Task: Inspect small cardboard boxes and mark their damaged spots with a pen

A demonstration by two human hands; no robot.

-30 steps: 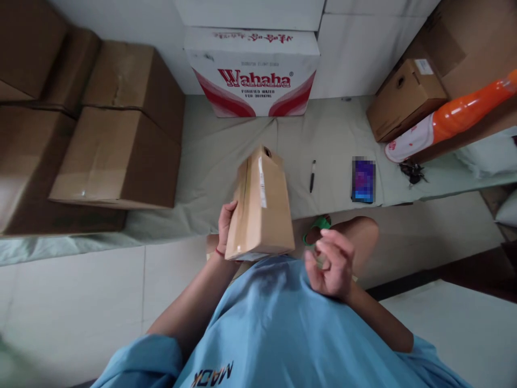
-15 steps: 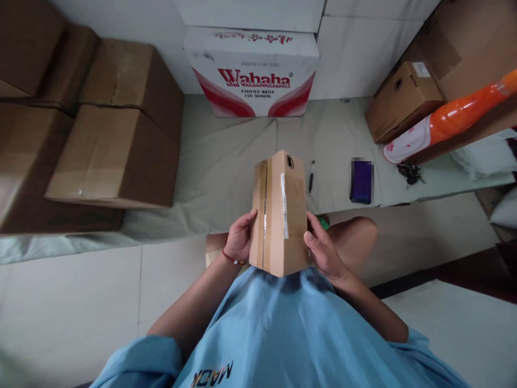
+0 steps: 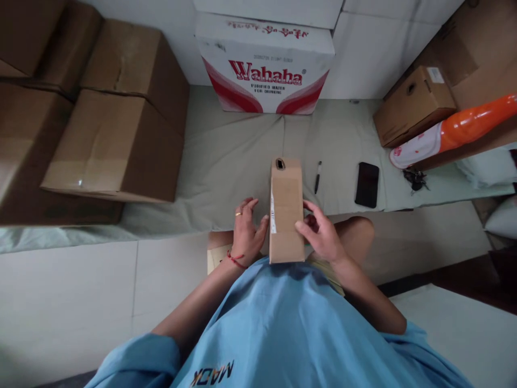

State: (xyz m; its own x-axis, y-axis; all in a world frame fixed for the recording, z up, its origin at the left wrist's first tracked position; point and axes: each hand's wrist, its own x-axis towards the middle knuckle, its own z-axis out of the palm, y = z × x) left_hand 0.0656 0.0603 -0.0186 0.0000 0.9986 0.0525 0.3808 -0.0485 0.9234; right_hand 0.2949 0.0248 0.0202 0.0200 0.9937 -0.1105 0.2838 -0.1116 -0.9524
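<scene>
A small brown cardboard box [image 3: 287,215] is held over my lap, a narrow side facing up. That side has a cut-out hole near its far end and a white barcode label along its left edge. My right hand [image 3: 321,231] grips the box's right edge between thumb and fingers. Beside the left edge, my left hand [image 3: 249,226] has its fingers apart, the thumb tip close to the box; whether it touches I cannot tell. The underside of the box is hidden.
On the cloth-covered surface [image 3: 226,161] lie a pen [image 3: 318,178], a phone [image 3: 367,185] and keys [image 3: 416,180]. Large cartons [image 3: 100,140] are stacked at left. A white Wahaha carton [image 3: 264,70] stands behind. At right are another cardboard box [image 3: 416,105] and an orange-and-white roll [image 3: 456,132].
The box has turned so its taped face is out of sight and the side with the hole faces up. My left hand has let go and spread its fingers; my right hand keeps its grip.
</scene>
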